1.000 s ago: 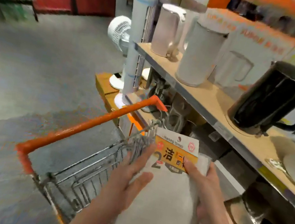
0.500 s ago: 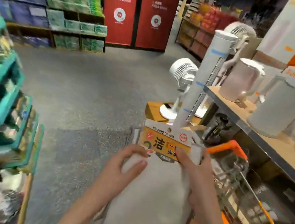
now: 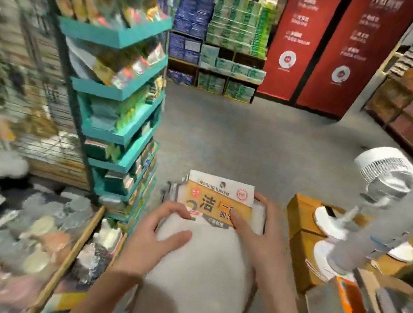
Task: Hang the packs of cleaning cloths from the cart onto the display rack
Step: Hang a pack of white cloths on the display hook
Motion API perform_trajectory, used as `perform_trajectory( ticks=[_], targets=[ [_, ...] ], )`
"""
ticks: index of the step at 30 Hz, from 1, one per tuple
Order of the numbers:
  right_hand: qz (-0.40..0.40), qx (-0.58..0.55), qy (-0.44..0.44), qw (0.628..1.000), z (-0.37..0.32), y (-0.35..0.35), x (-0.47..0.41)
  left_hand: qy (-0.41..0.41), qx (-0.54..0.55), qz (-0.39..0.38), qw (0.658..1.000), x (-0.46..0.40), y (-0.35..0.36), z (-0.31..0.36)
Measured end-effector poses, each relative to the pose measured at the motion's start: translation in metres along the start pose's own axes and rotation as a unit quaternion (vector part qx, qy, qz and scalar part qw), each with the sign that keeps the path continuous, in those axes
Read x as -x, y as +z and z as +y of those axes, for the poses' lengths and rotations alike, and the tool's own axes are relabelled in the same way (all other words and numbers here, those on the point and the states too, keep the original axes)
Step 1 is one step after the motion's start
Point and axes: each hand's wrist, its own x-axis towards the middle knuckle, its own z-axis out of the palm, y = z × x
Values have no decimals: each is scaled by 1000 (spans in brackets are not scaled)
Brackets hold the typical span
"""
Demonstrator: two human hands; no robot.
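We see a pale grey pack of cleaning cloths (image 3: 197, 272) under a white and orange header card (image 3: 217, 199) (black characters, a red round stamp); the tiered shelves (image 3: 117, 92) are teal; the panels (image 3: 327, 45) red with white print; the fan (image 3: 385, 172) white; the floor (image 3: 244, 135) grey.

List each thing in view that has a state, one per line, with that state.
Pack of cloths: off the rack, held flat in front of the person, header card up.
Left hand: grips the pack's left edge, thumb on top.
Right hand: grips the pack's right edge, thumb on the card.
Fan: standing upright; blurred, so running or not cannot be told.
Teal shelves: stocked.
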Motion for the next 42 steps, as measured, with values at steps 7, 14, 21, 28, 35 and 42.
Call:
perform_trajectory(
  ticks=[7, 14, 21, 28, 35, 42],
  targets=[
    [-122, 50, -82, 988, -9, 95, -100, -26, 23, 184, 982, -64, -56, -19],
    [-254, 36, -103, 961, -31, 182, -159, -51, 56, 352, 933, -92, -109, -34],
    [-329, -5, -95, 940, -36, 288, -183, -59, 25, 414, 908, -95, -182, -53],
    [-392, -64, -38, 917, -59, 390, -214, -30, 53, 474, 878, -108, -268, -65],
    [-470, -95, -50, 876, -76, 472, -231, -47, 44, 550, 833, -121, -333, -80],
    [-565, -75, -67, 819, -88, 545, -235, -41, -24, 664, 746, -113, -370, -85]
  ],
)
